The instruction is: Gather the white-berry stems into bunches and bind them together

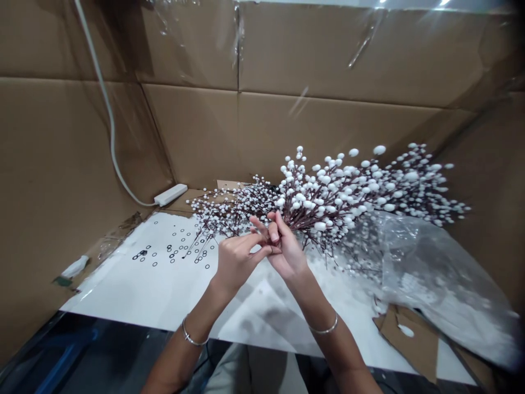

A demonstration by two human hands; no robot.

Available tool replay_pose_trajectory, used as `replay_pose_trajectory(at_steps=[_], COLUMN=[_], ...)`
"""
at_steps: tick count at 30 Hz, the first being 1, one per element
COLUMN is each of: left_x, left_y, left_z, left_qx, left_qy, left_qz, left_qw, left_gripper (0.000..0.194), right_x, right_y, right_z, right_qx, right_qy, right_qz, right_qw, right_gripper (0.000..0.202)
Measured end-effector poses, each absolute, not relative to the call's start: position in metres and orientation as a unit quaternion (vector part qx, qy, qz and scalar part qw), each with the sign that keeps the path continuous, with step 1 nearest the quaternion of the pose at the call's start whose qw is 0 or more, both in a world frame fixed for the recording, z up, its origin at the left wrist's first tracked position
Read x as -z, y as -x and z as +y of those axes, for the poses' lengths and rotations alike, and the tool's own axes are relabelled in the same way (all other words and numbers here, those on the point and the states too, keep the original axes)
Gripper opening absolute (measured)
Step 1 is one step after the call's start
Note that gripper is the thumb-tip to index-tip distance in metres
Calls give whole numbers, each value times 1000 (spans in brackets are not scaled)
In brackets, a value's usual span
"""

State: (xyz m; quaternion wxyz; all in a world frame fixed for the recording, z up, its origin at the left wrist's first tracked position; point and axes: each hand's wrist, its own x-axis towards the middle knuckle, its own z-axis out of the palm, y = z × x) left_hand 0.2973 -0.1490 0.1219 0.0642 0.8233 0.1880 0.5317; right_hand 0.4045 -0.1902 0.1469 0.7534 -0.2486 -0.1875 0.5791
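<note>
Touches left hand [237, 256] to right hand [289, 253], fingers bent; cannot tell whether gripping anything. Has white-berry branches [328, 207] just beyond both, fanning sideways over desk [139, 293], with black rings [143, 253] at left, clear plastic bag [430, 257] at right.

Head-height view, facing forward and down

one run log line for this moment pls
left hand + right hand: fingers together near stems | white-berry branches: beyond hands | black rings: scattered left | clear plastic: right
</note>
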Motion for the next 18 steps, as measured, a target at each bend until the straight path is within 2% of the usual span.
replay_pose_trajectory(at_steps=[4,11,18], left_x=[-123,-133,-139], left_y=[-295,-280,-282], left_z=[-149,-144,-146], left_qx=[-536,-494,-479], left_qy=[-816,-794,-800], left_qz=[192,237,262], left_qw=[100,263,246], left_gripper=[8,9,10], right_x=[-147,-150,-144], right_y=[-402,-399,-395], right_z=[-192,-194,-195], right_qx=[-583,-570,-526], right_qy=[244,262,280], right_qz=[-193,-248,-309], right_qw=[751,738,741], right_gripper=[21,21,23])
